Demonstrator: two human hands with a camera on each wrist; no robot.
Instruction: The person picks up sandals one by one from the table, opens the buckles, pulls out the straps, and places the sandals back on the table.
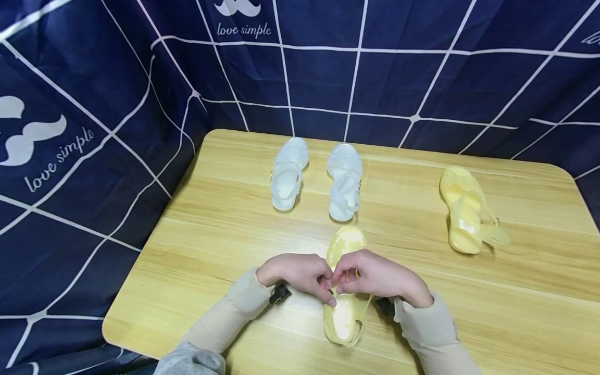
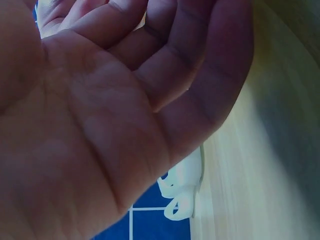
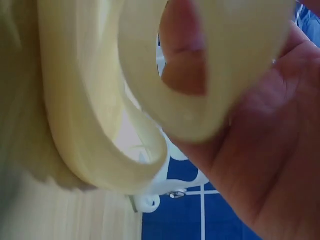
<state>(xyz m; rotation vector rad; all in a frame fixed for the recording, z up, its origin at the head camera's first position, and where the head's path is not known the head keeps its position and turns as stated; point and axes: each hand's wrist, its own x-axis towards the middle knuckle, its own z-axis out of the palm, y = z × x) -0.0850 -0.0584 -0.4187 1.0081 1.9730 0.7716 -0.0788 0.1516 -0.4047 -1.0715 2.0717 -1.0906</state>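
Note:
A yellow jelly sandal lies on the table with its toe pointing away from me. Over its middle both hands meet with bent fingers. My left hand pinches the strap at the sandal's left side, its thumb reaching over the opening. From the other side my right hand pinches the strap too. The exact grip point and any buckle are hidden behind the fingers. The right wrist view shows the looped yellow strap close beside the right palm. In the left wrist view the curled fingers cover what they hold.
Two whitish clear sandals, a left one and a right one, stand farther back. Another yellow sandal lies at the right, its strap spread outward. Dark blue cloth hangs behind the wooden table and along its left side.

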